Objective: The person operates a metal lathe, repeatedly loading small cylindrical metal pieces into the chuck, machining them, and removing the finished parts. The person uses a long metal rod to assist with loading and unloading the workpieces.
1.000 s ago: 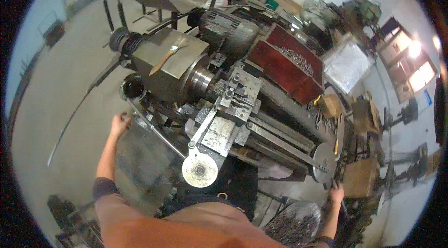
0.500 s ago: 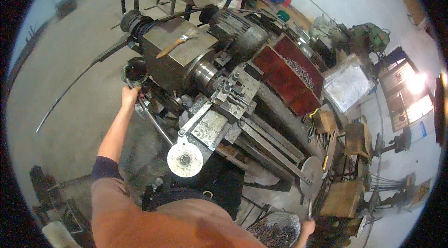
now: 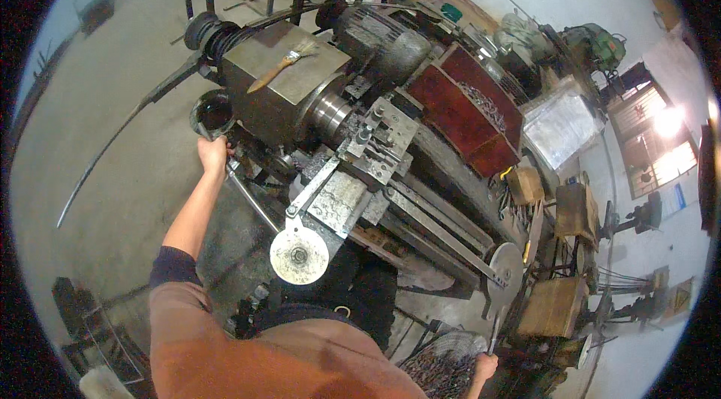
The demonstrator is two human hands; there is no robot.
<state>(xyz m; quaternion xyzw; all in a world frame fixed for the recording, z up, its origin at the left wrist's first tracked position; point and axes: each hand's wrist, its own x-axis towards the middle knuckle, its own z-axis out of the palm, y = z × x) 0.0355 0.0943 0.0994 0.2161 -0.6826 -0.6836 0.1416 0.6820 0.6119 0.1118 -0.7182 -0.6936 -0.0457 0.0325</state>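
A small metal lathe stands before me, its bright chuck beside the grey headstock and a tool post near it. At the left, my left hand is closed just below a dark round container; what its fingers grip is hidden. A metal rod runs from beside that hand towards a pale round disc. At the lower right, my right hand is wrapped round the end of a lever handle, which joins a grey disc at the end of the lathe.
A wooden-handled brush lies on the headstock. Behind stand a motor and a red-brown tray with small metal pieces. A basket of small dark pieces sits by my right hand. Wooden boxes are at the right.
My left hand has shifted slightly right against the round container. My right hand and the lever handle have swung a little to the left. The view has tilted slightly.
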